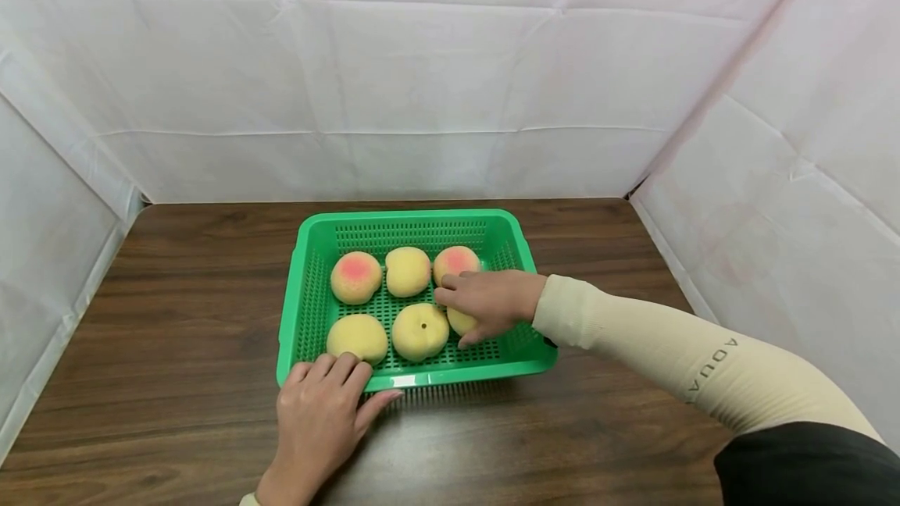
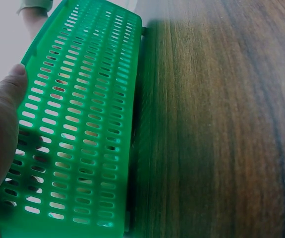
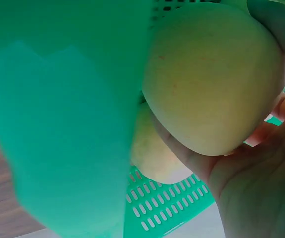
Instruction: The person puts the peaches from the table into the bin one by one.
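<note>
A green plastic basket (image 1: 464, 372) with slotted walls holds several yellow peaches, some with a pink blush. My left hand (image 1: 316, 416) grips its front rim near the left corner, fingers over the edge. In the left wrist view the thumb (image 2: 14, 82) lies along the outside of the slotted wall (image 2: 78, 124). Inside the basket at the front right, my right hand (image 1: 492, 299) holds a peach (image 1: 461, 323), mostly covered by the hand in the head view. The right wrist view shows this peach (image 3: 214, 74) cupped between thumb and fingers, with another peach (image 3: 157, 153) beyond it.
Left of the held peach sit a peach with a small dark hole (image 1: 420, 332) and a plain yellow one (image 1: 357, 337). Behind are two blushed peaches (image 1: 355, 278) and a yellow one (image 1: 408, 272). White sheeting (image 1: 422, 100) surrounds the brown wooden table (image 1: 176, 318).
</note>
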`<state>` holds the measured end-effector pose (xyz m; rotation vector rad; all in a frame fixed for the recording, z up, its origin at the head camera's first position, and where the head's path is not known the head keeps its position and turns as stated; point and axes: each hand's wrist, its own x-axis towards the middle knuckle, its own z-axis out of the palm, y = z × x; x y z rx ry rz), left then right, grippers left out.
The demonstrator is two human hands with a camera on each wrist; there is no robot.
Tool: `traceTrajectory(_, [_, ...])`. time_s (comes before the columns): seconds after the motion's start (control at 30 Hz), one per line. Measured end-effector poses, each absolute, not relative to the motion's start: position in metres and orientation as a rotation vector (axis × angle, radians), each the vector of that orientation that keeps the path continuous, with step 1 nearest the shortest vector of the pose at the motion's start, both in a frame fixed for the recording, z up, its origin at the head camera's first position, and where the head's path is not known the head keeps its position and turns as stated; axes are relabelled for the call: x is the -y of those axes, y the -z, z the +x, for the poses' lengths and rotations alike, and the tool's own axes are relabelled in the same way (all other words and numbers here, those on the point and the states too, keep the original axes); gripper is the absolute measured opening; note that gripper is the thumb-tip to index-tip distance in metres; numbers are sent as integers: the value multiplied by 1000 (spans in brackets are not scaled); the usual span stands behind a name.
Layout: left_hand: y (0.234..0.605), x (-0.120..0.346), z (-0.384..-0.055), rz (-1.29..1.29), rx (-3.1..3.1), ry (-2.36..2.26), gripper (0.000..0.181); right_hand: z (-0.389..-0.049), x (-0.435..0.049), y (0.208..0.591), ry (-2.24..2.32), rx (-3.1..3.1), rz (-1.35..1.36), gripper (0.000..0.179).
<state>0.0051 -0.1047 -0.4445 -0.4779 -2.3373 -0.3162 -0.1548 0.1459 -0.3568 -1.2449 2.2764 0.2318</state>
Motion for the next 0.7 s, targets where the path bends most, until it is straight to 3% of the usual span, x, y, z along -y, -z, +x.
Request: traceTrajectory(0.7, [446, 101, 1, -488, 2329, 325, 67, -153, -140, 361, -333, -2250, -1140, 63])
